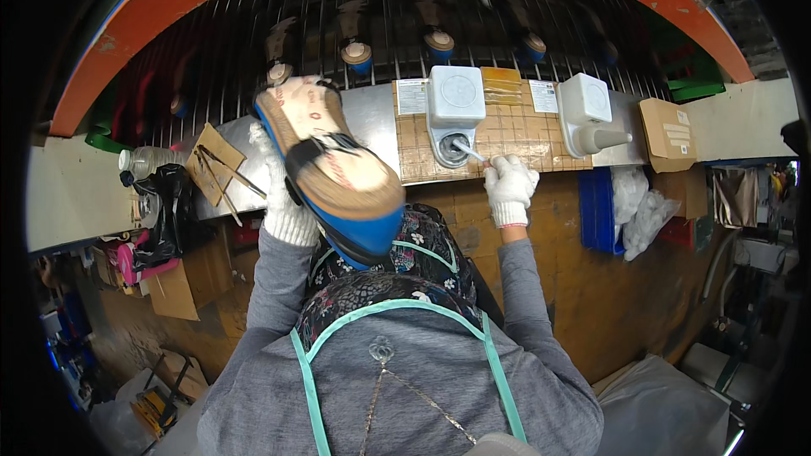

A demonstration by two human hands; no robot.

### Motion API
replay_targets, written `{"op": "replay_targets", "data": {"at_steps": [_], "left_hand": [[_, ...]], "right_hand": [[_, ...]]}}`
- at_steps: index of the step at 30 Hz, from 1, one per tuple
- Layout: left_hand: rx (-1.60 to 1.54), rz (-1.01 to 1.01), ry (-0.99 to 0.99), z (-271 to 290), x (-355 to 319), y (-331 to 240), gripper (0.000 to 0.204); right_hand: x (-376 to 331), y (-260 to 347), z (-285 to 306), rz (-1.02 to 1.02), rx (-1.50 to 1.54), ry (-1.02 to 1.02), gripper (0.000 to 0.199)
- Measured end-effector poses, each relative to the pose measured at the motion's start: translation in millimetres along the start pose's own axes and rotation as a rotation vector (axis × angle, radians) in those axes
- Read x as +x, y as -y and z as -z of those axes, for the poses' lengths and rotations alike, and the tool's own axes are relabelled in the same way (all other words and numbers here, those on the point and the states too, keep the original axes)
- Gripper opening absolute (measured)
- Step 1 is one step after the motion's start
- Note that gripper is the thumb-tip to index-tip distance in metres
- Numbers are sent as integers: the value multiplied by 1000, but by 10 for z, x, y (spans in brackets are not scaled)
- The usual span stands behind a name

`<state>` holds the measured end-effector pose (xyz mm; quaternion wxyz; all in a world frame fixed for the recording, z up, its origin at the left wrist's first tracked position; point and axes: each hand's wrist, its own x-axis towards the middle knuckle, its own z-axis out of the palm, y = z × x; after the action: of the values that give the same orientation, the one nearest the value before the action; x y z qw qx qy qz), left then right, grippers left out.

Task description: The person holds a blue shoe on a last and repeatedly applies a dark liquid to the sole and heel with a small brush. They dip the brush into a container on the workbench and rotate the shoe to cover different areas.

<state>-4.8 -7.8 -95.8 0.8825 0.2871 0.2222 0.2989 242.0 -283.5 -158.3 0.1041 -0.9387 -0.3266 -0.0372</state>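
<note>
Leftmost on the metal bench (376, 122), find brushes or sticks (221, 175) lying across a piece of brown cardboard (203, 181). Just right of those, note the gloved left hand (276, 186), closed around the left edge of a shoe (338, 171) and gripping it, with fingers partly hidden. See the shoe held up at the near edge of the bench, tilted, bottom face showing, heel end far and left, toe end near and right, apparently mounted on a blue last (355, 224). Blurred around the toe, so hard to read there. Given a solid form inside, probably stiff, fairly weighty for one hand and hardly fragile. Expect more give in the black strap (314, 152) across the middle. Best gripped by the sides toward the heel, keeping glove fibres off the pale bottom, possibly tacky; might slip if taken by the smooth blue toe.

Farther right, on a taped cardboard mat (541, 145), notice a white container (457, 98) with a thin pale stick (470, 152) reaching into the near opening. Beside that, see the gloved right hand (510, 186), fingers curled shut on the stick's right end: likely light, easily pinched. Rightmost, spot a second white container (586, 100) and a cardboard box (667, 135).
</note>
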Motion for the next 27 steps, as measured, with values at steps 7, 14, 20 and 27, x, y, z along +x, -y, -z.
{"op": "replay_targets", "data": {"at_steps": [7, 14, 20, 27], "left_hand": [[25, -49, -51, -183, -309, -107, 105], [219, 24, 22, -482, -271, -154, 96], [310, -15, 193, -683, -207, -173, 83], [585, -107, 150, -698, -304, -315, 94]], "right_hand": [[-30, -120, -2, -212, 359, 217, 27], [79, 4, 220, -377, 1014, 418, 18], [271, 812, 1253, 318, 668, -427, 19], [234, 1432, 1643, 428, 744, -394, 20]]}}
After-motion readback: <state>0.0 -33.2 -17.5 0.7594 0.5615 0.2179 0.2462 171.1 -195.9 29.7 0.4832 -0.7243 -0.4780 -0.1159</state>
